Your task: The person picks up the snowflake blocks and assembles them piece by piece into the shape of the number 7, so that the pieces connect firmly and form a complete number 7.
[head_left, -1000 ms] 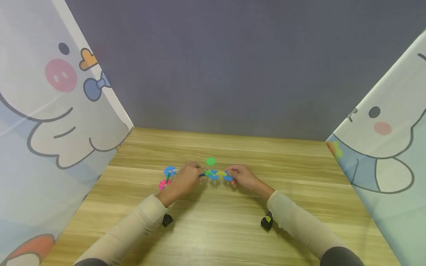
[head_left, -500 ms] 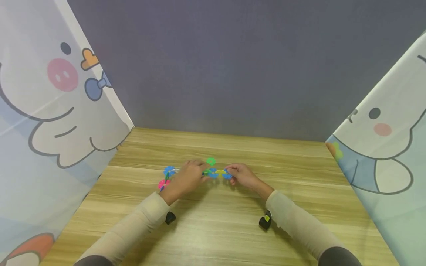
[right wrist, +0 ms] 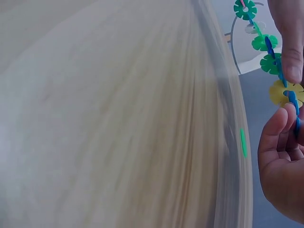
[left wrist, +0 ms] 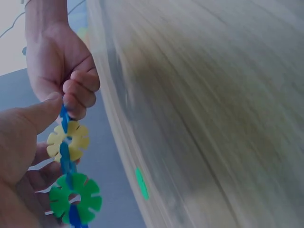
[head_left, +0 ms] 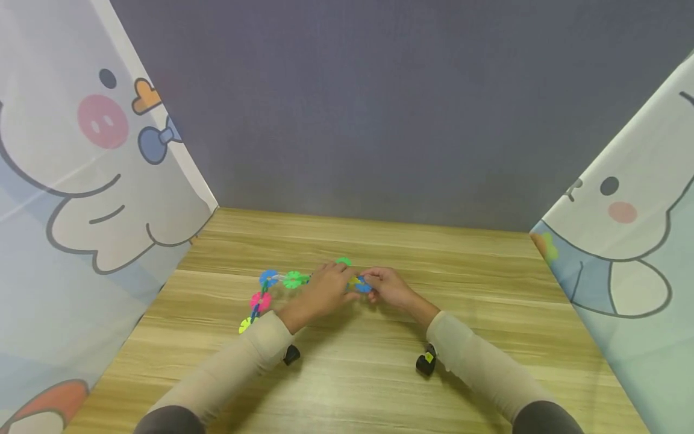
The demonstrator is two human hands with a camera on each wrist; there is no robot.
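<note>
A chain of slotted flower-shaped plastic discs runs across the table in the head view. My right hand [head_left: 391, 287] pinches the blue disc [head_left: 363, 284] at its right end. My left hand [head_left: 327, 289] reaches over the chain from the left, thumb and fingers apart on either side near the yellow disc [left wrist: 69, 141]. In the left wrist view, its fingers lie behind the yellow disc and a green disc [left wrist: 76, 198]. Further left, the chain shows another green disc [head_left: 293, 279], a blue disc [head_left: 268, 278], a pink disc [head_left: 261, 301] and a yellow-green disc [head_left: 246, 324].
A loose green disc [head_left: 344, 261] lies just beyond the hands, partly covered by the left one in the head view. The wooden table [head_left: 347, 386] meets a grey panel [head_left: 347, 120] at the back. Cartoon-printed panels [head_left: 108, 211] stand at both sides.
My left hand has slid right along the chain, closer to my right hand, uncovering a green disc. The chain's left part has shifted left. My right hand still holds the end blue disc.
</note>
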